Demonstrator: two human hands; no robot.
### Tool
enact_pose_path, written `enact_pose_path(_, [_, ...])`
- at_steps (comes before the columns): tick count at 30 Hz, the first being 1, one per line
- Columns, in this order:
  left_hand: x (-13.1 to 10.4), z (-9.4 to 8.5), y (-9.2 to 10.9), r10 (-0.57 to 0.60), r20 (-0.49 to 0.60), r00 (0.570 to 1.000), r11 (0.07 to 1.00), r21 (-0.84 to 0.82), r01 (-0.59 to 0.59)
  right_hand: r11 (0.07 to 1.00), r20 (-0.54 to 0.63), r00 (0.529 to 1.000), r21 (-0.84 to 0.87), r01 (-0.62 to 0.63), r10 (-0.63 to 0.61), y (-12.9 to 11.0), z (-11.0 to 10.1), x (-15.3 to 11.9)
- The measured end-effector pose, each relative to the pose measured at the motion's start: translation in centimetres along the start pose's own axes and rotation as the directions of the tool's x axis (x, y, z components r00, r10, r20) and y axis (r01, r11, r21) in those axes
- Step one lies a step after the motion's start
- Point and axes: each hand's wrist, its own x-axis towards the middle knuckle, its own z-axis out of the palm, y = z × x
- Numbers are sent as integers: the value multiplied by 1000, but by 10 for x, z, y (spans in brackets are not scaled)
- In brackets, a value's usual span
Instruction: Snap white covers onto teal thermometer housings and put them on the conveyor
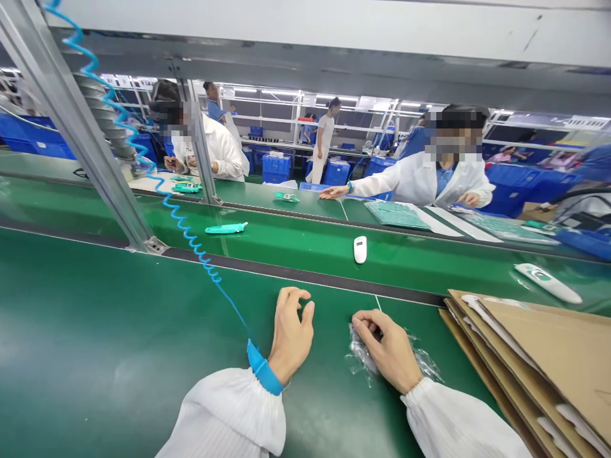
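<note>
My left hand (292,331) hovers over the green table (143,343), fingers curved and parted, with nothing in it. A blue wrist strap (265,369) with a coiled cord (188,235) is around that wrist. To the right, my right hand (389,346) rests on crumpled clear plastic (360,350), its thumb and fingers pressed together. Whether the fingers pinch the plastic is hidden. Past the dark rail, a white device (359,250) with a small screen lies on the green belt (296,238). A teal piece (226,228) is on the belt's left part.
Stacked cardboard sheets (548,343) fill the right side. Another white device (548,282) lies behind them. A metal post (90,140) rises at the left. Across the belt, a person in a white coat (420,178) reaches out an arm; another person (217,149) is at the left.
</note>
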Motion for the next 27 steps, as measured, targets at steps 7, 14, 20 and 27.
enact_pose_path(7, [-1, -1, 0, -10, 4, 1000, 1000, 11, 10, 983, -208, 966, -132, 126, -152, 10, -7, 0])
enact_pose_path(14, [-4, -3, 6, -47, 24, 999, 999, 8, 47, 994, -138, 987, -70, 78, -87, 16, -6, -2])
enact_pose_path(20, [-5, -4, 8, -76, 31, 997, 997, -6, 76, 995, -218, 971, -56, 84, -95, 12, -6, -2])
enact_pose_path(27, [-7, -5, 9, -105, 41, 994, 995, -2, 105, 998, -165, 984, 0, 64, -63, 46, 8, -1])
